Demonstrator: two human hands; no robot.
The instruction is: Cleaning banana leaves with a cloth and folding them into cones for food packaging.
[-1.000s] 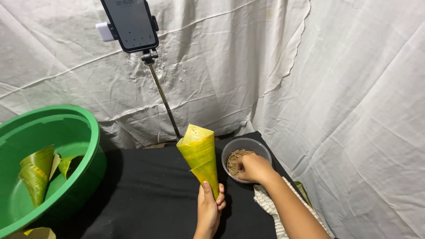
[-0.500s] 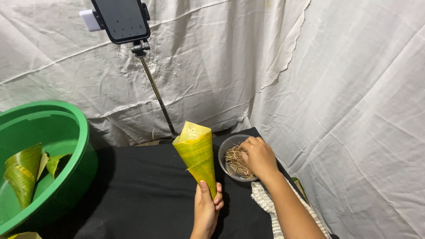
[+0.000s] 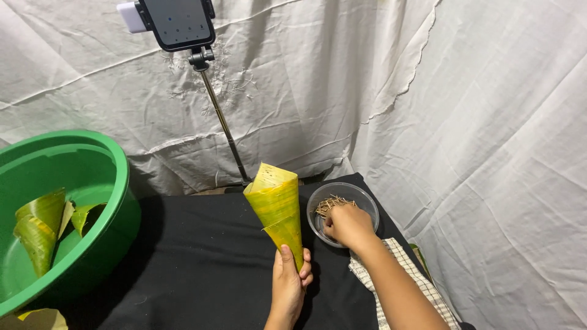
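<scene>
- A white cloth [image 3: 428,91] hangs as the backdrop, far and right.
- A black surface [image 3: 195,263] carries everything.
- A green basin [image 3: 116,177] sits at the left, with folded leaves [image 3: 40,229] inside.
- A phone [image 3: 177,21] on a thin stand is at the far side.
- A leaf cone [image 3: 276,208] stands upright mid-scene (wide mouth up), its tip gripped by the left hand [image 3: 290,278].
- A checked towel [image 3: 397,281] lies near right.
- A clear bowl [image 3: 367,205] of small sticks [image 3: 330,203] sits just right of the cone; the right hand [image 3: 347,225] reaches in, fingers curled on the sticks.

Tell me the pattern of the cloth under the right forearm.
The cloth is white with a thin dark check, seen best in the head view.
</scene>
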